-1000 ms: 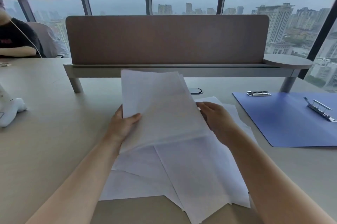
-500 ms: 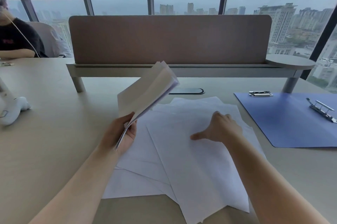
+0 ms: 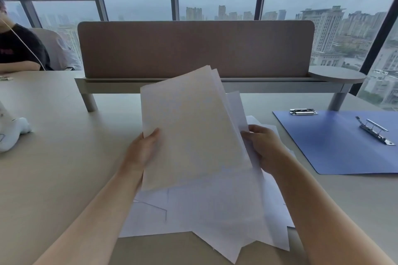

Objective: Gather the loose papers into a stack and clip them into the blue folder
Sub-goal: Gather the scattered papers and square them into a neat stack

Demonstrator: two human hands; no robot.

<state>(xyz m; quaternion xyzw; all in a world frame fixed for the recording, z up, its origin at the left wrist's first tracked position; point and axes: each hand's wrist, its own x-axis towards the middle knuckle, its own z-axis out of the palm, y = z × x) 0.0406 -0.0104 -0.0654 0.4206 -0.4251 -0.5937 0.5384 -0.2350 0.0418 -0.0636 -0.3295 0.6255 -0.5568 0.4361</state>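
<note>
No text can be read: the red print on the seated person's black T-shirt (image 3: 8,51) is too blurred.

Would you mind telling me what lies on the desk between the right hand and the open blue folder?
In the head view, only a corner of the loose sheets and bare desk separate the right hand from the blue folder.

Both forearms are bare to the lower edge of the view, with no sleeve showing. The left hand (image 3: 143,151) and the right hand (image 3: 265,150) are bare too.
</note>
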